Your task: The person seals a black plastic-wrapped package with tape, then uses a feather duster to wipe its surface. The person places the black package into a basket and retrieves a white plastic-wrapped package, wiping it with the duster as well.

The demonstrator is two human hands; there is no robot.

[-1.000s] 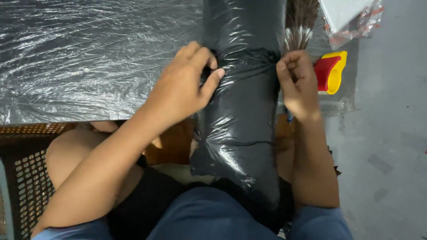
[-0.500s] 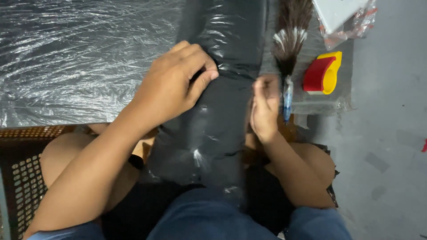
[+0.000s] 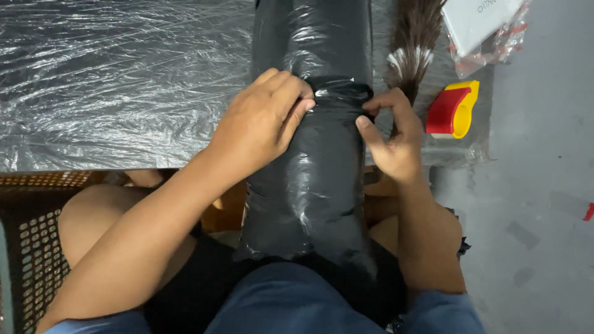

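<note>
Left hand (image 3: 263, 127): fingers clamped on the black wrapped bundle (image 3: 309, 179).
Right hand (image 3: 393, 145): fingers pinching its black band (right edge).
Right: red-yellow tape dispenser (image 3: 453, 110).

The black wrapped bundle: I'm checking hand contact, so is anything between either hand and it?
Nothing visible. The left hand lies on the black wrapped bundle, and the right hand pinches its film at the cinched band.

A long black plastic-wrapped package (image 3: 309, 154) runs from the tabletop (image 3: 111, 93) to the lap, pinched at a tied band by both hands, while a clear-bagged white packet (image 3: 479, 25) (red-trimmed) lies top right.
</note>
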